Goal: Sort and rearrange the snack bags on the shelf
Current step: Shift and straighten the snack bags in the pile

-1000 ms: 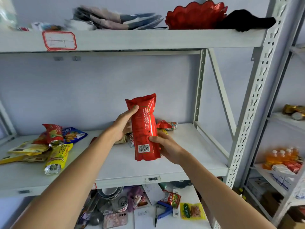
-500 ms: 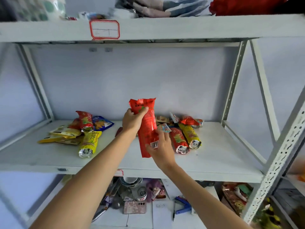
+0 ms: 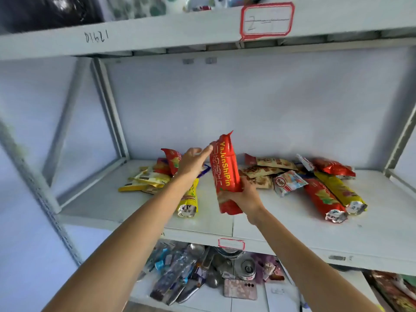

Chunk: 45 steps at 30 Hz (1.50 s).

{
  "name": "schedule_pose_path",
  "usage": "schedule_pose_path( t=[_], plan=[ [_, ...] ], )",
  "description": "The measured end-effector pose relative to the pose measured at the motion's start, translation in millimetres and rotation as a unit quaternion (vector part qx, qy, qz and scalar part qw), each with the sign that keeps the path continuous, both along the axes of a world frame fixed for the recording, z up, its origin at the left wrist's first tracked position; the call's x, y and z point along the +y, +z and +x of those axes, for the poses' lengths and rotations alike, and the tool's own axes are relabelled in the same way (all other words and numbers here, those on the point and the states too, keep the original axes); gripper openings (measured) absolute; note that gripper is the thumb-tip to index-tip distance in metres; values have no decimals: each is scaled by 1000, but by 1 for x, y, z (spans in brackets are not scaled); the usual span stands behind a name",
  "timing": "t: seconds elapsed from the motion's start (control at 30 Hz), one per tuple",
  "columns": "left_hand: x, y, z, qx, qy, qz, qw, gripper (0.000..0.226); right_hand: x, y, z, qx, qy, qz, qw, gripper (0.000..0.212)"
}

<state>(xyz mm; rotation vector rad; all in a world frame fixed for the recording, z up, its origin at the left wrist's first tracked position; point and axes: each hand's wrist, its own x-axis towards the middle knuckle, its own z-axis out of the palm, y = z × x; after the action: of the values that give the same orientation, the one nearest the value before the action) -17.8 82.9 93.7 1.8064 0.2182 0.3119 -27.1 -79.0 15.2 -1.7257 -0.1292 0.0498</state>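
Red snack bag point(image 3: 225, 174) held upright over shelf point(image 3: 281, 224), long axis near vertical; lower part gripped by right hand point(image 3: 244, 197), fingers curled round; upper edge touched by left hand point(image 3: 191, 163), fingers extended; bag piles lying flat left and right.

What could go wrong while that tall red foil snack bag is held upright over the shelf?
The right hand grips only the tall red foil snack bag near its bottom, and the left hand merely touches its top, so it could tip. Set down, it may knock the yellow foil tube pack near the white metal shelf edge.
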Motion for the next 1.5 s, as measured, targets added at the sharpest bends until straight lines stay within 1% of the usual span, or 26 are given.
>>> schedule_pose_path(
  t=[0.03,0.07,0.13,0.17,0.23,0.3,0.37,0.43,0.57,0.63,0.67,0.73,0.8,0.9,0.93,1.0,1.1,1.17,1.23,1.3,1.4,1.5],
  plan=[
    [19,-5,6,22,-5,0,1000,74,11,-1,1,34,40,56,997,63],
    [34,-7,9,38,-18,-12,999,67,22,-3,2,64,69,106,990,63],
    [60,-13,13,74,-54,-74,993,44,42,-10,9,101,91,154,979,70],
    [71,-20,18,92,-75,-105,987,40,50,-13,12,115,98,157,976,71],
    [86,-29,26,108,-108,-138,979,40,62,-19,19,135,115,139,974,64],
    [97,-37,39,109,-114,-139,978,33,71,-24,29,148,134,112,973,67],
    [105,-43,55,104,-101,-134,980,29,78,-28,44,152,148,110,971,72],
    [110,-49,73,101,-87,-135,982,36,82,-32,59,159,148,115,969,67],
    [114,-61,116,103,-64,-127,984,43,88,-40,96,169,137,117,969,43],
    [115,-65,139,110,-47,-113,986,48,92,-47,123,181,114,122,969,35],
    [116,-66,151,113,-39,-101,988,51,94,-50,138,192,96,132,968,35],
    [123,-63,171,115,-32,-69,991,58,99,-56,167,213,45,149,965,45],
    [134,-58,191,117,-20,-28,993,65,107,-63,198,224,-10,137,965,52],
    [154,-50,207,106,-3,31,994,56,123,-72,232,219,-48,68,972,54],
    [161,-49,211,100,0,50,994,49,128,-75,241,214,-55,20,975,57],
    [177,-47,213,91,-9,106,990,36,135,-82,251,205,-60,-106,971,57],
    [200,-43,208,95,-17,192,977,52,142,-85,253,182,-28,-281,942,54],
    [211,-44,206,88,-11,244,966,50,143,-83,252,124,-21,-379,917,56],
    [216,-47,203,81,-6,291,953,47,141,-73,252,82,-26,-419,904,59],
    [214,-49,196,78,-13,324,943,46,135,-57,245,56,-28,-429,901,59],
    [202,-53,185,62,-58,394,915,42,120,-34,229,4,-21,-438,899,55],
    [180,-57,171,46,-107,423,899,39,100,-19,202,-24,-17,-458,889,52]
  ],
)
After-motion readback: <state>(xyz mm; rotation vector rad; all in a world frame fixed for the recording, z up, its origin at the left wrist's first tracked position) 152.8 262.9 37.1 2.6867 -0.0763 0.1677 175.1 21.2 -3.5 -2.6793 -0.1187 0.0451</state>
